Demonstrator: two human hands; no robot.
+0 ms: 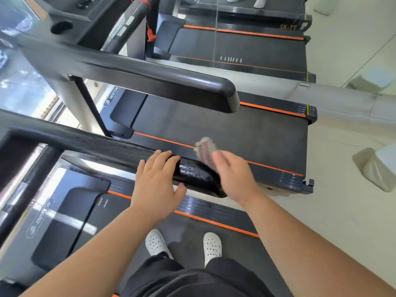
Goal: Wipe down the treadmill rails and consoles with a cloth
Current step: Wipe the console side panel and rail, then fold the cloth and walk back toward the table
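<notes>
I stand on a treadmill belt, facing its right black handrail (90,144), which ends in a textured grip (199,174). My left hand (157,181) rests on top of that rail, fingers draped over it and thumb under its near edge. My right hand (230,176) is at the rail's end, blurred, holding a small pale cloth (204,146) against the far side of the grip. Part of the cloth is hidden by my fingers.
The neighbouring treadmill's handrail (171,86) runs parallel beyond, with its belt (225,129) and orange stripes between. A console with a cup holder (61,27) sits upper left. A third treadmill (235,48) lies further off. Pale blocks (377,168) stand on the floor at right.
</notes>
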